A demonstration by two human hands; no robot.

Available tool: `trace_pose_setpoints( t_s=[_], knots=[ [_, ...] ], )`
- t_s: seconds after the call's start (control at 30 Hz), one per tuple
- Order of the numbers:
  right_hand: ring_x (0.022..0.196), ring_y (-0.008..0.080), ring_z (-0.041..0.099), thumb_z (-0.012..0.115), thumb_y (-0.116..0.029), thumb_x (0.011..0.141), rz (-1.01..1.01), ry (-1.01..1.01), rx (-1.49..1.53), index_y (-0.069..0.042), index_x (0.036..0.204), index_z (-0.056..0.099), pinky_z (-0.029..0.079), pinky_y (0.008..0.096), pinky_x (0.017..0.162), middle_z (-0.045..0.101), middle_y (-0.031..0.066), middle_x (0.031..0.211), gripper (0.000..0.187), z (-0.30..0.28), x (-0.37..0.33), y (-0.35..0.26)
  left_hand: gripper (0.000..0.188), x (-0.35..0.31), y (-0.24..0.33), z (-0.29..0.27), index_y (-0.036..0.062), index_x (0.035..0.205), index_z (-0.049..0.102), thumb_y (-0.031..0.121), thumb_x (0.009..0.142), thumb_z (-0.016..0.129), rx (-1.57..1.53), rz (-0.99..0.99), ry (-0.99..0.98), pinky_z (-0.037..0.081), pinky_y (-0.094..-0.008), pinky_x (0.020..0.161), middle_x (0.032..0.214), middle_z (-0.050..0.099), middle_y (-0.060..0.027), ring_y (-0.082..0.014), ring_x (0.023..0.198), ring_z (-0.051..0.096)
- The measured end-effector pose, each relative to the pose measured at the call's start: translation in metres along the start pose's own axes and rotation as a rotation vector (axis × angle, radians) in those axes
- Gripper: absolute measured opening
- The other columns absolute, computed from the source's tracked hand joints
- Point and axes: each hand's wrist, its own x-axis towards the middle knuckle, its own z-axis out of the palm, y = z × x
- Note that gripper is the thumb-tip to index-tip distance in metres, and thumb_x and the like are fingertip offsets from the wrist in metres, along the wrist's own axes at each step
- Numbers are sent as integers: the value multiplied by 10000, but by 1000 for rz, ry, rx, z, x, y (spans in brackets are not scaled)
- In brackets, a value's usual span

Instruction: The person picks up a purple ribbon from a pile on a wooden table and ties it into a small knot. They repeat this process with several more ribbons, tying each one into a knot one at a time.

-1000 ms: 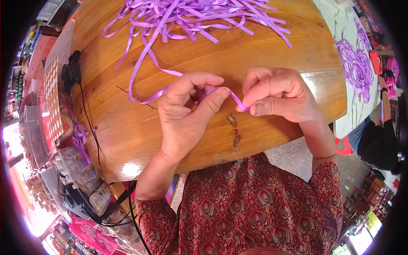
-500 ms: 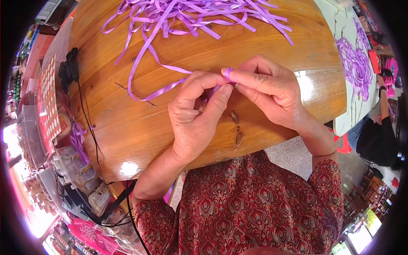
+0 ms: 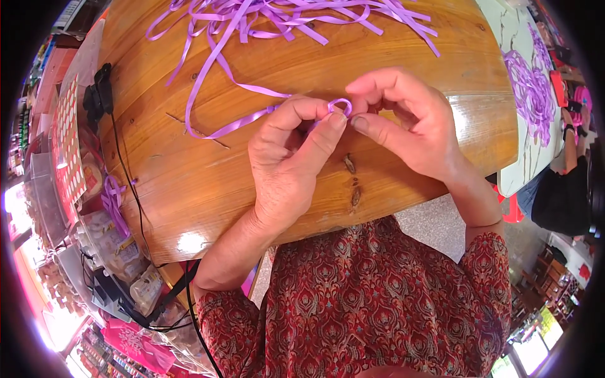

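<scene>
From my distant place, I look down at the narrow purple satin ribbon [image 3: 242,123], whose worked part is above the varnished brown wooden desk [image 3: 170,208], between the two hands. The left hand [image 3: 287,160] is the nearer one, because it has the ribbon in its grip: its thumb and index finger are pressed together on it, and a small round loop [image 3: 341,101] of the same ribbon rises just beyond the thumb tip. The right hand [image 3: 416,129] is just beside, on the right of this loop. Its fingers are spread, with the thumb below and the index finger above, and the gap between them faces left, to the loop. I cannot tell if any right fingertip touches it.

About the long axis: from the left hand, two strands go away to the left, roughly sideways across the desk. They bend there in a wide bow and go up to the loose heap of purple ribbons [image 3: 252,12] at the far side, well apart from both hands.
</scene>
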Motion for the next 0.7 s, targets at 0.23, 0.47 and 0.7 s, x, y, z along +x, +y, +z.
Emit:
trace_pose_setpoints(
  t_s=[0.23, 0.47, 0.7],
  knots=[
    [763, 141, 574, 632, 71, 773, -138, -66, -242, 14, 1036, 615, 463, 249, 672, 605, 78, 857, 269, -1, 0, -6, 59, -1, 8, -5, 11, 915, 609, 2, 858, 593, -172, -144, -147, 410, -170, 723, 882, 598, 11, -37, 803, 513],
    [697, 220, 580, 677, 36, 678, -652, 4, -696, 18, 960, 659, 461, 294, 576, 605, 104, 836, 284, -8, 6, 9, 91, 5, 6, -5, 5, 916, 643, 58, 842, 641, 64, -223, -62, 429, -174, 659, 802, 621, 11, -37, 727, 536],
    [704, 223, 598, 705, 3, 657, -706, -30, -673, 24, 991, 653, 475, 277, 589, 619, 112, 839, 338, -16, 11, 9, 95, 9, 6, -4, 14, 900, 652, 74, 827, 666, -4, -315, -88, 413, -158, 610, 763, 598, 33, -25, 683, 506]
  ],
)
